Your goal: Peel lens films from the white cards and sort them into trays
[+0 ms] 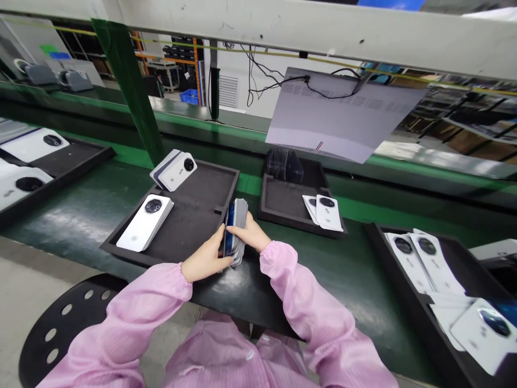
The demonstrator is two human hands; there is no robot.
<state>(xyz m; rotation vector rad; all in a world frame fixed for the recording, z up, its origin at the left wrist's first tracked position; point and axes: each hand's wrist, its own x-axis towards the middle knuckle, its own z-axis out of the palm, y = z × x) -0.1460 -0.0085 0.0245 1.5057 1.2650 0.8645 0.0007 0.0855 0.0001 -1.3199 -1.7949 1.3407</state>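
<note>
Between my two hands stands an upright stack of thin phone-shaped cards (pixel 241 215), grey-white at the edges with a dark blue face on the left side. My left hand (pixel 208 256) grips the stack from the left and below, thumb at its lower edge. From the right, my right hand (pixel 251 231) closes round the same stack, its thumb across the top of the blue face. Just left of the stack is a black tray (pixel 194 215) bearing a white pile of phone-back cards (pixel 143 223) and a second, fanned pile (pixel 176 171).
A smaller black tray (pixel 283 202) holds dark clear pieces (pixel 285 164) and white cards (pixel 328 213). More loaded trays stand at far left (pixel 91 153) and right (pixel 379 248). A grey panel (pixel 343 113) hangs above the green bench (pixel 323 269). A black stool (pixel 36 334) is lower left.
</note>
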